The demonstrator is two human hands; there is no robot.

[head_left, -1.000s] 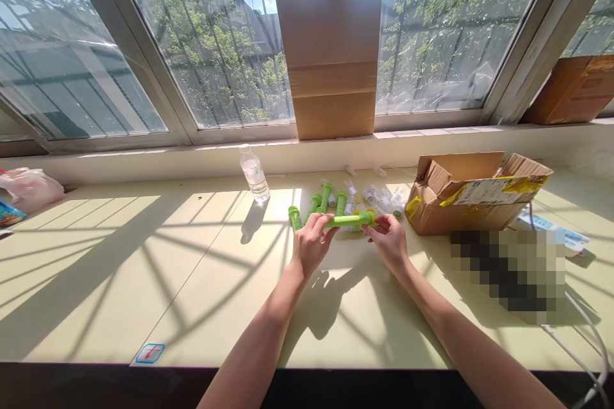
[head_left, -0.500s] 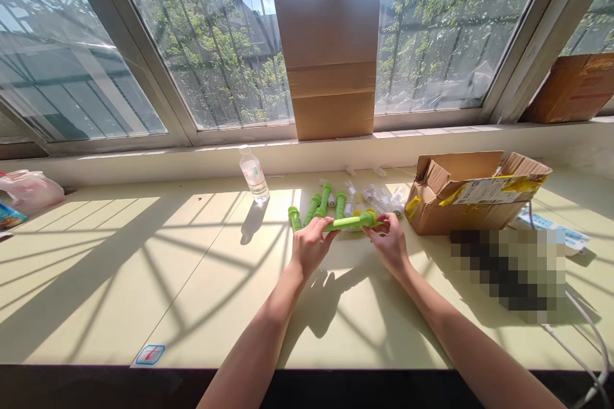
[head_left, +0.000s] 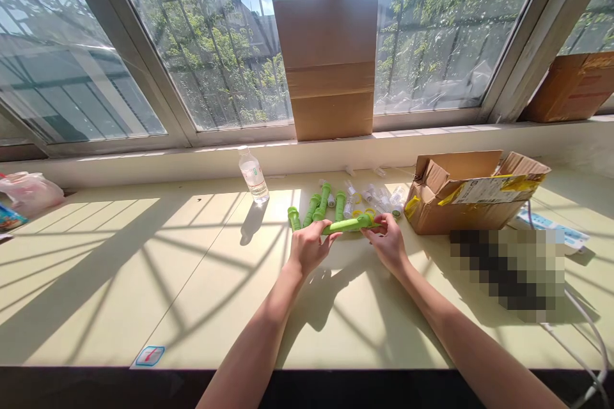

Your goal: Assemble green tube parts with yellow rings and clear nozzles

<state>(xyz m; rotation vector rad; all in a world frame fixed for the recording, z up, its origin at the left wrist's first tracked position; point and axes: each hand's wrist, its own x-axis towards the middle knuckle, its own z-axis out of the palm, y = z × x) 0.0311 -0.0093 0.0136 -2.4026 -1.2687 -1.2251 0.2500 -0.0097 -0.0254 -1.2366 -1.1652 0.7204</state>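
Note:
A bright green plastic tube (head_left: 346,225) with a wider ribbed end is held level above the table between my hands. My left hand (head_left: 309,246) is closed around its left end. At the wider right end, the fingers of my right hand (head_left: 387,241) pinch the tube; a thin green piece shows there, too small to make out. Behind my hands are several similar green tubes (head_left: 340,206). To their right lie several small clear plastic containers (head_left: 378,197), some with yellow rings.
An opened cardboard box (head_left: 472,214) stands right of the containers, with a power strip (head_left: 556,230) behind a blurred patch. A water bottle (head_left: 254,176) stands at the back left. A pink plastic bag (head_left: 33,193) lies far left. A cardboard sheet (head_left: 330,77) leans on the window.
Both hands keep their grip on the green tube. The tube and its right end have shifted very slightly; everything else looks the same.

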